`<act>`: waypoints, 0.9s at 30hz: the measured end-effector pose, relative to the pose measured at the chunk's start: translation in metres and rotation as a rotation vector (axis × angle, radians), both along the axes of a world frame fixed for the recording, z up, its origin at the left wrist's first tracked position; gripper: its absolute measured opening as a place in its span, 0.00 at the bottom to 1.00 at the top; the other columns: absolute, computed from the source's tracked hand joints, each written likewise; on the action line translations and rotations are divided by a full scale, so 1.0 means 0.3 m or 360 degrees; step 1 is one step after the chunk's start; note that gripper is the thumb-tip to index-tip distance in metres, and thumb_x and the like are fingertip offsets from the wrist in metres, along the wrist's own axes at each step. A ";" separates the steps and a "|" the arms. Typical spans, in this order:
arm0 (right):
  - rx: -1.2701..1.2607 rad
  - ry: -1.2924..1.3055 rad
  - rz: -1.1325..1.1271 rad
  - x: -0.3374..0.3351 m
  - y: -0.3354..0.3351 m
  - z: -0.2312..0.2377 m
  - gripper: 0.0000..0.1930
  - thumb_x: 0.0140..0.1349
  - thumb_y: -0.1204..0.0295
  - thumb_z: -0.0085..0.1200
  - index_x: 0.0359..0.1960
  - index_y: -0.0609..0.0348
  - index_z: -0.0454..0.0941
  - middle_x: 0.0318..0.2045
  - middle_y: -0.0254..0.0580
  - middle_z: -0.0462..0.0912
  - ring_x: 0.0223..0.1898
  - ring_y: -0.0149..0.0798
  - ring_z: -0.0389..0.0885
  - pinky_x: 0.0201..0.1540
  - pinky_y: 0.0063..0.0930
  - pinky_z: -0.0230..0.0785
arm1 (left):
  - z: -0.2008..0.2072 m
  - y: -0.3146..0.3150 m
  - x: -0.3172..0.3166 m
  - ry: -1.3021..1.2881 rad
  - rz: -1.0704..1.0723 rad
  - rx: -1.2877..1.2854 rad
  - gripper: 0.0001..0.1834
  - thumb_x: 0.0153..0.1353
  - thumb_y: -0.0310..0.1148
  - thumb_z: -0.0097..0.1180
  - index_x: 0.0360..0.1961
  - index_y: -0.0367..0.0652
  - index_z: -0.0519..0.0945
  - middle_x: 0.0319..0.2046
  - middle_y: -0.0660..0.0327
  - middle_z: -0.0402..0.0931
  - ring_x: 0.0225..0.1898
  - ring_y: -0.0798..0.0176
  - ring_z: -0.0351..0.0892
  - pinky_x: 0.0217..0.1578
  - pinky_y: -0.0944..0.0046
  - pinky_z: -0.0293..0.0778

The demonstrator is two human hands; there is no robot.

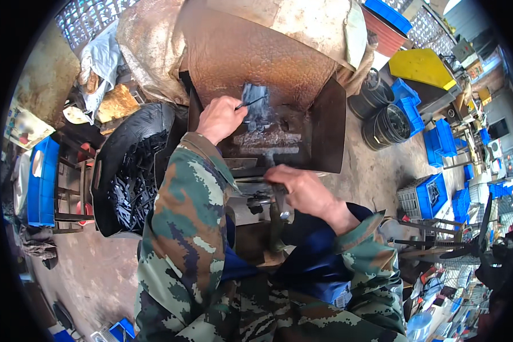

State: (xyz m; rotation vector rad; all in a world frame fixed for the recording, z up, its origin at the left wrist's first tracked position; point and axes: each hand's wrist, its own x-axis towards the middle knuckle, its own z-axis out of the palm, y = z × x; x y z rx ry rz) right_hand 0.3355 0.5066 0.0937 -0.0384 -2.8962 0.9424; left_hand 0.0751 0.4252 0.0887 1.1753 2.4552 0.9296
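One dark rod [253,102], left hand [221,119]; one handle [281,199], seemingly, right hand [306,191].

Dark metal surface [295,122] with upright side walls [329,128], rusty bar-shaped pieces [268,138] across it, worn grey-brown floor [362,182], two black buckets [376,135] standing there at right

Two hands [221,119] [309,194] are showing mid-frame; two black buckets [359,106] [376,133] are standing upper right, one black container [132,118] left.
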 end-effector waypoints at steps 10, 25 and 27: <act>-0.0682 -0.0230 0.0093 -0.039 0.092 0.047 0.19 0.50 0.83 0.58 0.47 0.62 0.80 0.47 0.38 0.83 0.47 0.38 0.83 0.50 0.29 0.74 | -0.138 -0.017 -0.074 -0.0310 -0.0233 -0.0530 0.17 0.60 0.44 0.60 0.46 0.47 0.86 0.43 0.48 0.83 0.50 0.44 0.81 0.51 0.49 0.76; -0.2327 0.0655 -0.1244 -0.237 0.147 0.080 0.09 0.68 0.69 0.56 0.43 0.61 0.74 0.36 0.44 0.82 0.17 0.31 0.67 0.20 0.31 0.65 | 0.053 0.018 0.074 -0.1074 -0.0407 0.0457 0.12 0.71 0.37 0.51 0.41 0.42 0.83 0.25 0.69 0.77 0.17 0.81 0.55 0.18 0.75 0.51; -0.2313 0.0732 -0.1147 -0.265 0.122 0.075 0.08 0.69 0.68 0.56 0.41 0.60 0.75 0.34 0.43 0.82 0.17 0.31 0.69 0.20 0.31 0.66 | 0.090 0.005 0.105 -0.1240 -0.0402 0.0474 0.13 0.71 0.38 0.51 0.41 0.40 0.83 0.25 0.68 0.77 0.18 0.80 0.58 0.18 0.75 0.53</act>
